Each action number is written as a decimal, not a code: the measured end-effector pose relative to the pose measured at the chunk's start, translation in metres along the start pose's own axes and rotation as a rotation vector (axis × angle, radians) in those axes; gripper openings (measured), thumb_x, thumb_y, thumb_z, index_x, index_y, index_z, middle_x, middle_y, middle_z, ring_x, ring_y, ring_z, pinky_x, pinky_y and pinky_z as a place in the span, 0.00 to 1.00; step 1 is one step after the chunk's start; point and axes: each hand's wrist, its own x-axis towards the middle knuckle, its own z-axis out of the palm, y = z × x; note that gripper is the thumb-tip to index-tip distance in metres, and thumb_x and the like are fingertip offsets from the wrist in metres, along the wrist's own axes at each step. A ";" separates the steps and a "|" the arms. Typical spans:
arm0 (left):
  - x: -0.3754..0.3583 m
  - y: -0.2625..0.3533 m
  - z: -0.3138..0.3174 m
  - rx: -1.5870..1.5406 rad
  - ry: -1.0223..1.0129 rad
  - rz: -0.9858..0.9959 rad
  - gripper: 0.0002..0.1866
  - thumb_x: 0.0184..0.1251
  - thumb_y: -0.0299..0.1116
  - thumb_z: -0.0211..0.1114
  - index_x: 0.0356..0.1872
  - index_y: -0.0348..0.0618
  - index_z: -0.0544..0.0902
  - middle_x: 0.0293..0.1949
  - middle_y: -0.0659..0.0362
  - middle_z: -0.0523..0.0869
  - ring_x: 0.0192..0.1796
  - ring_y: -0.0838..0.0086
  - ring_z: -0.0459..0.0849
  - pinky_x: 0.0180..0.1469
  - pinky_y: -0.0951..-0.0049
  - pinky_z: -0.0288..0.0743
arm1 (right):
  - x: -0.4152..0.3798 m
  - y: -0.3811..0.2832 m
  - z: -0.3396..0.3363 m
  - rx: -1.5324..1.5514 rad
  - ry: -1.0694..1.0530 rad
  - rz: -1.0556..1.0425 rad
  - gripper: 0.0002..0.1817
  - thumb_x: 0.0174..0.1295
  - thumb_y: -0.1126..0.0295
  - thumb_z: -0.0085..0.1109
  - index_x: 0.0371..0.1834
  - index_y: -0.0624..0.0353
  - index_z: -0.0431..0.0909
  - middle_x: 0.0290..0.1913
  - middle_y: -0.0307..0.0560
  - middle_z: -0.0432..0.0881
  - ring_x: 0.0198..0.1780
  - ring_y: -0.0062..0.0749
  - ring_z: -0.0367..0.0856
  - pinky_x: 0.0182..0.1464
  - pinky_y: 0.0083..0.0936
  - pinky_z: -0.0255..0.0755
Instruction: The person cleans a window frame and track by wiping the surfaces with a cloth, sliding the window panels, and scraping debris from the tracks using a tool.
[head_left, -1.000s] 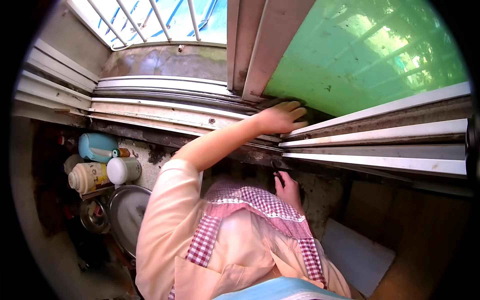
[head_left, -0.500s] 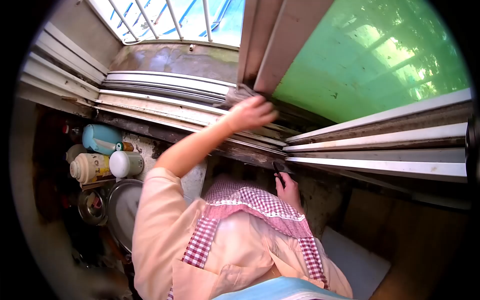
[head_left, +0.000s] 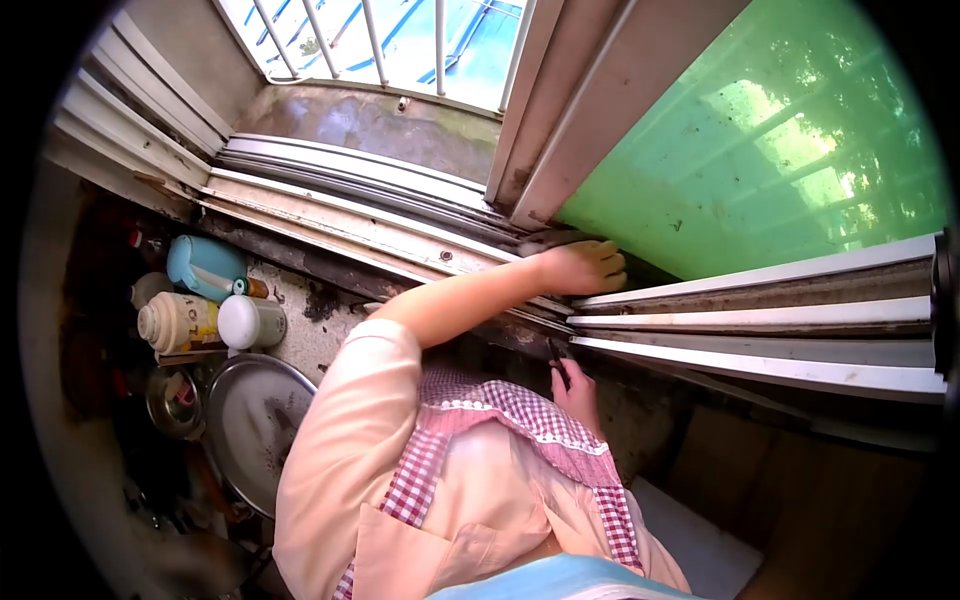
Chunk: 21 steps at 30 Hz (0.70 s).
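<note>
My left hand (head_left: 584, 268) is at the lower corner of the green window pane (head_left: 740, 160), over the white window track (head_left: 380, 232). Its fingers are curled on a greyish cloth (head_left: 548, 241), mostly hidden by the hand and frame. Below the sill, close to my checked apron (head_left: 530, 415), my right hand (head_left: 577, 388) grips a thin dark object (head_left: 556, 352) that points up towards the sill. What exactly this object is cannot be made out.
At the left stand a light blue container (head_left: 205, 266), a cream bottle (head_left: 175, 322) and a white-lidded jar (head_left: 250, 322). A round metal tray (head_left: 258, 425) lies below them. White bars (head_left: 372, 42) cross the window opening. More white rails (head_left: 760, 312) run to the right.
My left hand has moved right and down along the track with the cloth, to the foot of the green pane. The view has shifted slightly. My right hand keeps its grip in nearly the same place.
</note>
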 end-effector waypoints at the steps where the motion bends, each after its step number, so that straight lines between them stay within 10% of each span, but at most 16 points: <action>1: 0.001 0.003 0.007 -0.003 -0.003 -0.017 0.18 0.51 0.35 0.59 0.45 0.44 0.75 0.37 0.59 0.77 0.42 0.68 0.77 0.40 0.73 0.75 | 0.003 -0.009 0.001 0.016 -0.014 0.032 0.10 0.61 0.74 0.58 0.45 0.63 0.77 0.32 0.57 0.81 0.36 0.46 0.80 0.35 0.31 0.74; 8: -0.053 -0.015 -0.051 0.163 -0.063 -0.043 0.18 0.52 0.37 0.61 0.47 0.53 0.78 0.43 0.61 0.79 0.44 0.69 0.78 0.38 0.75 0.76 | 0.020 -0.015 -0.003 0.051 -0.014 -0.003 0.11 0.62 0.73 0.58 0.45 0.64 0.76 0.37 0.62 0.82 0.41 0.57 0.82 0.39 0.35 0.75; 18: 0.130 -0.082 -0.210 0.720 0.879 0.044 0.16 0.43 0.37 0.65 0.37 0.65 0.78 0.34 0.67 0.71 0.37 0.74 0.74 0.31 0.76 0.74 | 0.013 -0.019 -0.013 0.106 0.077 0.050 0.12 0.64 0.71 0.55 0.47 0.66 0.77 0.40 0.61 0.83 0.44 0.53 0.83 0.42 0.33 0.76; 21: 0.109 -0.065 -0.186 0.733 0.694 -0.074 0.18 0.47 0.37 0.67 0.43 0.63 0.82 0.39 0.63 0.75 0.38 0.71 0.76 0.32 0.72 0.74 | 0.011 -0.025 -0.012 0.057 0.072 0.046 0.12 0.62 0.72 0.57 0.47 0.64 0.76 0.37 0.61 0.82 0.42 0.56 0.82 0.38 0.35 0.76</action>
